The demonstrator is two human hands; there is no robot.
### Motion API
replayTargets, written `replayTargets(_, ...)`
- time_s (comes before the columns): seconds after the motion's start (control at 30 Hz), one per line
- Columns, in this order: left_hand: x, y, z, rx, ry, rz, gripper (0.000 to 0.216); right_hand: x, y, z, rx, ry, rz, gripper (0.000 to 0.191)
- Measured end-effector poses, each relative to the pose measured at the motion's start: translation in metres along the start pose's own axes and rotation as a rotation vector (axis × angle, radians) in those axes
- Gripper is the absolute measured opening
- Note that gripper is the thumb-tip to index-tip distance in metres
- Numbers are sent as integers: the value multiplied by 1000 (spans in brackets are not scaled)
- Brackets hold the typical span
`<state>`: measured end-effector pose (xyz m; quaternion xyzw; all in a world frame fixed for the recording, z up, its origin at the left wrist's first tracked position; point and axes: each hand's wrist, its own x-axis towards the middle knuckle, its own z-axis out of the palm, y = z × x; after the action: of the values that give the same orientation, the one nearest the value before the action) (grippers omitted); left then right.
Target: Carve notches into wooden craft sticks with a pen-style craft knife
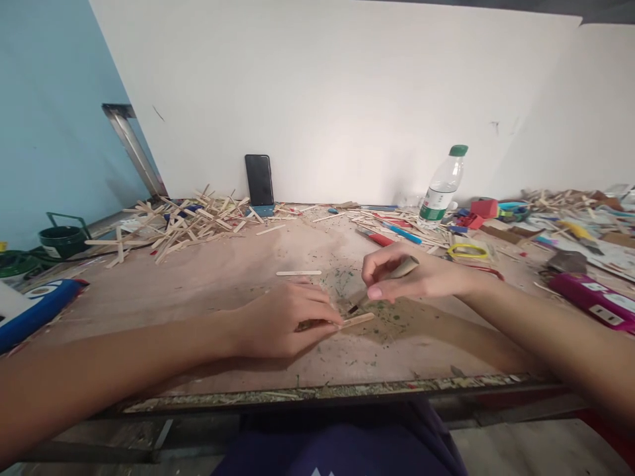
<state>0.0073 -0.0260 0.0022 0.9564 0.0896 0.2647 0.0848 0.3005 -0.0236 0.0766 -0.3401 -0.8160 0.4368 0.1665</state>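
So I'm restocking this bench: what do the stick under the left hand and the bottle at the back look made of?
The stick, pinned by the left hand, looks like pale, matte, bare wood, flat with a rounded end. The bottle is see-through and glossy, likely thin plastic, with a green cap.

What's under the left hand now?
A wooden stick lies flat on the table under the left hand; only its right end shows. Fingers cover the rest. The right hand holds a tool nearby.
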Motion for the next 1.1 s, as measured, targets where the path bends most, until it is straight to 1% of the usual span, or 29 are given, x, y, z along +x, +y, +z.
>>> replayTargets(0.17,0,-3,-2,-33,12,-46,18,-4,1,-2,12,-21,26,54)
replayTargets(0.23,-1,-5,-2,-18,-19,-47,18,-5,1,-2,10,-30,32,54)
replayTargets(0.4,-2,-6,0,8,-98,-22,26,-5,1,-2,0,-36,32,52)
replayTargets(0.63,-3,-7,1,-46,-61,-6,22,-1,3,0,-6,-44,30,53)
replayTargets(0.83,-2,-4,-2,-183,-75,21,25,1,2,3,-5,-79,34,59)
replayTargets(0.9,-2,-4,-2,-211,-80,-11,27,0,2,3,-14,-89,37,57)
replayTargets(1.03,-1,-7,-2,-198,-91,-128,31,0,5,1,-30,-99,36,55)
replayTargets(1.1,-1,-8,-3,-182,-122,-154,44,-1,6,0,-29,-104,37,56)
